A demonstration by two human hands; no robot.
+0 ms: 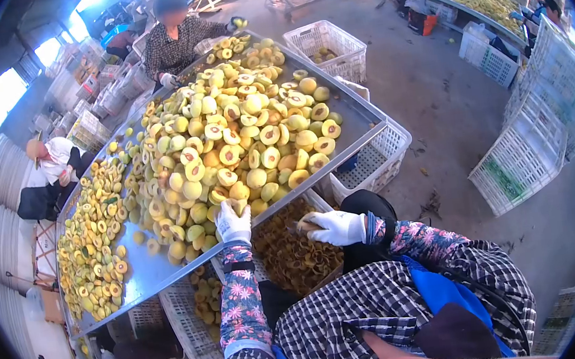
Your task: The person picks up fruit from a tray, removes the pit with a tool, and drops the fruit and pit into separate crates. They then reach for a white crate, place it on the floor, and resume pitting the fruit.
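Grips a rounded yellow-green fruit (pixel 237 203) with the white-gloved left hand (pixel 234 226) at the near edge of the silver metal tabletop (pixel 144 270), against a tall heap of yellow fruit (pixel 226 130), many pieces halved. Pinches a small brownish piece (pixel 304 226), too indistinct to name, with the white-gloved right hand (pixel 338 227), out beyond that edge above heaped brown scraps (pixel 296 259).

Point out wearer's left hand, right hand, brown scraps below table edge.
Left hand (pixel 235 224), head view: its gloved back.
Right hand (pixel 339 227), head view: its gloved back.
Brown scraps (pixel 292 252), head view: middle of the pile.
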